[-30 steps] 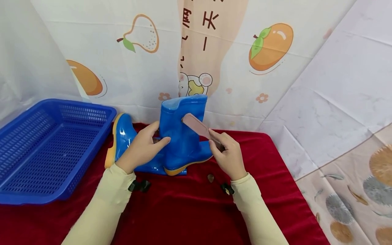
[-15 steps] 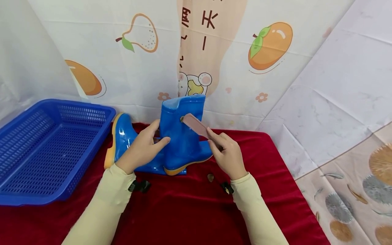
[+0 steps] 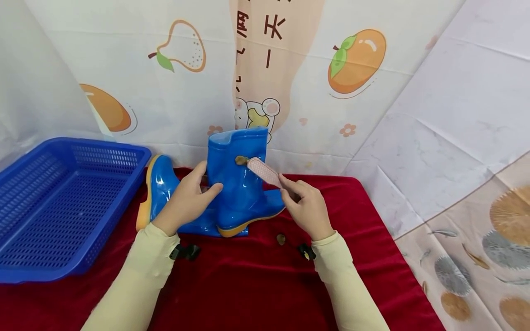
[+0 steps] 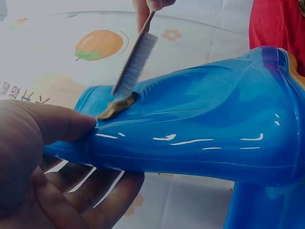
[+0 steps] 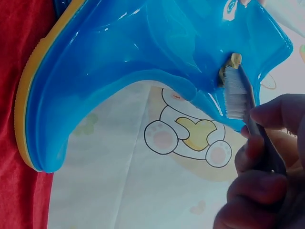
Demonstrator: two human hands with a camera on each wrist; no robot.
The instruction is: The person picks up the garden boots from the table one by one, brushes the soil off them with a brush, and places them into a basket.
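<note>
**A:** What is closest to the camera?

**B:** Two cream sleeves reach forward over a counter (image 3: 256,280) covered in red cloth. A small brownish scrap (image 3: 281,239) lies on the cloth between the wrists.

**A:** And the hands?

**B:** The left hand (image 3: 187,201) steadies an upright blue rain boot (image 3: 238,184), thumb across the front of the shaft and fingers curled round its back. The right hand (image 3: 307,208) pinches the handle of a small brush (image 3: 265,171) (pinkish back, white bristles), with fingers and thumb closed round it.

**A:** Where does the brush meet the boot?

**B:** High on the shaft, just below the rim. The bristles touch a brownish-yellow smear (image 4: 117,106) stuck to the glossy surface; the left wrist view shows the brush (image 4: 136,59) tilted into it, and the right wrist view shows the bristle tip (image 5: 234,93) against the same spot.

**A:** So which step is this?

**B:** I judge it to be scrubbing, with the dirt not yet off. The next move likely calls for short strokes across the smear while the left hand braces the shaft, since the soft rubber may flex away. Whether the smear is loosening I cannot tell.

**A:** What lies beyond?

**B:** A second blue boot (image 3: 159,191) lies on its side just behind the left hand, its yellow sole facing left. Farther left sits a blue slatted basket (image 3: 136,172), and a fruit-printed cloth backdrop (image 3: 356,59) hangs at the back.
</note>
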